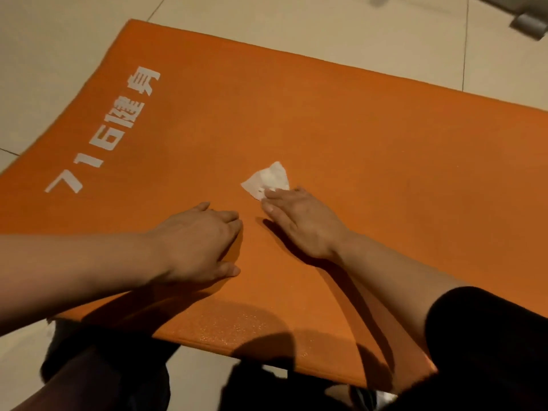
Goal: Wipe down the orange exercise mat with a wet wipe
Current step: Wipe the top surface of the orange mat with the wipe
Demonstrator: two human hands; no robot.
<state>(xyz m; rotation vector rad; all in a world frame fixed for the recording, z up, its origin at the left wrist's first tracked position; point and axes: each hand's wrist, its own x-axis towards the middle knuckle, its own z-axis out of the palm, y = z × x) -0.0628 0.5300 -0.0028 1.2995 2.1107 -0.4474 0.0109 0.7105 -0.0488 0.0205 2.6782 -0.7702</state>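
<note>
**mat_guy:** Pale tiled floor (pixel 355 28) with the orange exercise mat (pixel 370 137) laid flat across it, white lettering (pixel 103 134) printed near its left end. So where's the wipe?

**tilefan:** Middle of the mat. The wet wipe (pixel 268 179) is crumpled and white, pinned under the fingertips of the person's right hand (pixel 299 221), fingers straight and flat. The left hand (pixel 198 244) rests palm-down on the mat just beside it, relaxed, holding nothing. Dark clothing shows at the bottom edge.

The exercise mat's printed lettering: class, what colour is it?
White lettering on the orange mat, clearest in the head view.
</note>
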